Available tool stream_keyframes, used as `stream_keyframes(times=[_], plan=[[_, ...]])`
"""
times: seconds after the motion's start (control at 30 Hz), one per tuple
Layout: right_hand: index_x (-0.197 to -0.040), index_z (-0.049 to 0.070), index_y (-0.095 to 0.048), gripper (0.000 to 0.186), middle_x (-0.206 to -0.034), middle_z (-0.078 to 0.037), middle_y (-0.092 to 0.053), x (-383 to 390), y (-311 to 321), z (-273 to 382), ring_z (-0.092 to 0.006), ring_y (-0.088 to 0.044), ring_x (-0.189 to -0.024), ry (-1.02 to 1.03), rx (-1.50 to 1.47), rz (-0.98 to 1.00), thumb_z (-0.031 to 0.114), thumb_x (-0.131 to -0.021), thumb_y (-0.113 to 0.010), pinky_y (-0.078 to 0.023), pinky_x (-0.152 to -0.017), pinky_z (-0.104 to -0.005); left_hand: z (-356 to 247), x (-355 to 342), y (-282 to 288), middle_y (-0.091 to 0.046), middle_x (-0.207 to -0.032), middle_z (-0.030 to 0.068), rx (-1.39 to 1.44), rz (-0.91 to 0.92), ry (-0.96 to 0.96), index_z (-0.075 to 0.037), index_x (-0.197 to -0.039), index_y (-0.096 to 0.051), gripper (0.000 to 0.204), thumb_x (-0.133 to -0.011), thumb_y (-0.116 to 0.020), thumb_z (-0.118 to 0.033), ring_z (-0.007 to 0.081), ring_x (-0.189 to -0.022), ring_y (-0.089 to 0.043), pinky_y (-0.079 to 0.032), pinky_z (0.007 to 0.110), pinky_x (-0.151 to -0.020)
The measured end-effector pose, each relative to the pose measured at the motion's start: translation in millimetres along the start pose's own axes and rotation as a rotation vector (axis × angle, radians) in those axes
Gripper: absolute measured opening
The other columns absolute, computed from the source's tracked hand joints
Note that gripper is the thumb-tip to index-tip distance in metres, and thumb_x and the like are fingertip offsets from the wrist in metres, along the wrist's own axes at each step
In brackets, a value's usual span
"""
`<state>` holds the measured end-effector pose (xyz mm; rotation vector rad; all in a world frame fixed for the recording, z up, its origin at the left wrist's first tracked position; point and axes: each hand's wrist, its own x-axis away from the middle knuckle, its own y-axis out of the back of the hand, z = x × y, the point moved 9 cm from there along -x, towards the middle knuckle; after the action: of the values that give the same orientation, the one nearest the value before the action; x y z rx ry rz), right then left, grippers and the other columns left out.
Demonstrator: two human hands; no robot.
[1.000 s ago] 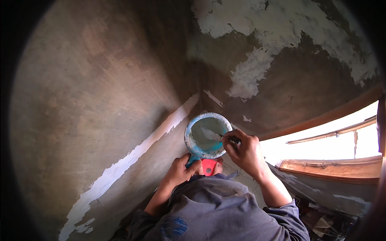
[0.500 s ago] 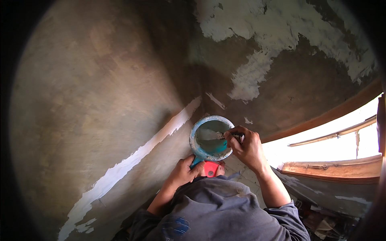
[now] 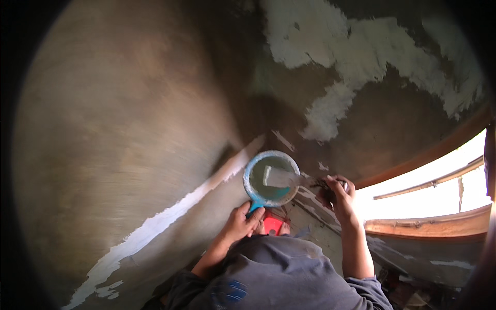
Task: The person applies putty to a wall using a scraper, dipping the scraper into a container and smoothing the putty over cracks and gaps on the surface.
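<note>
Our right hand (image 3: 342,197) has its fingers wrapped round the scraper (image 3: 283,179); its blade points left, lengthwise over the blue-handled pan (image 3: 246,180). Our left hand (image 3: 243,223), nearer the pan, grips its handle (image 3: 255,206).

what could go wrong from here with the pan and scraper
The blue pan could tip or twist, since the left hand appears to grip it only by its handle.
Pale material on the tip of the scraper in the right hand might drip if the blade leaves the pan, perhaps onto the red object below.
The blade might also knock the rim if either hand slips, as it reaches across the pan's right side.
</note>
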<state>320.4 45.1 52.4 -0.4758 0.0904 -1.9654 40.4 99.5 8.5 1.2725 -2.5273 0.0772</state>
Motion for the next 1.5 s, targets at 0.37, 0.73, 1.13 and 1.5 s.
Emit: stream_keyframes(times=[0.37, 0.73, 1.13, 1.5], plan=[[-0.115, -0.007, -0.058, 0.033, -0.088, -0.016, -0.07, 17.4, -67.7, 28.5, -0.0199, -0.064, -0.066, 0.012, -0.484, 0.399, 0.024, -0.102, -0.055, -0.045, -0.048, -0.0262, 9.9, 14.0, -0.2, -0.054, -0.061, -0.0004, 0.06, 0.068, 0.063, -0.002, -0.103, -0.058, 0.031, -0.107, -0.054, -0.033, 0.0056, -0.041, -0.046, -0.037, 0.024, -0.041], [-0.134, 0.007, -0.054, 0.03, -0.1, -0.002, -0.058, -0.1, -176.4, 150.9, -0.0078, -0.047, -0.077, 0.475, -0.214, 0.344, 0.019, -0.106, -0.05, -0.041, -0.066, -0.0226, 24.7, 37.6, -9.0, -0.053, -0.062, 0.0, -0.008, 0.06, 0.056, -0.001, -0.101, -0.056, 0.035, -0.108, -0.051, -0.035, 0.0056, -0.045, -0.045, -0.036, 0.024, -0.045], [-0.145, 0.015, -0.05, 0.049, -0.112, -0.019, -0.056, -10.9, -226.7, 230.4, -0.0314, -0.06, -0.095, 1.234, 0.377, -0.167, 0.004, -0.098, -0.056, -0.049, -0.088, -0.0389, 1.3, 56.5, -5.0, -0.052, -0.059, -0.0011, 0.001, -0.081, -0.097, -0.007, -0.091, -0.058, 0.032, -0.108, -0.05, -0.032, 0.0088, -0.046, -0.044, -0.037, 0.027, -0.044], [-0.143, 0.009, -0.051, 0.046, -0.113, -0.021, -0.06, -24.8, -267.9, 222.4, -0.0328, -0.063, -0.1, 1.218, 0.387, -0.097, 0.003, -0.099, -0.058, -0.05, -0.09, -0.0385, 38.4, 46.7, 1.5, -0.052, -0.059, -0.0014, -0.128, -0.139, -0.137, -0.008, -0.089, -0.058, 0.036, -0.107, -0.051, -0.038, 0.0084, -0.048, -0.045, -0.038, 0.027, -0.046]])
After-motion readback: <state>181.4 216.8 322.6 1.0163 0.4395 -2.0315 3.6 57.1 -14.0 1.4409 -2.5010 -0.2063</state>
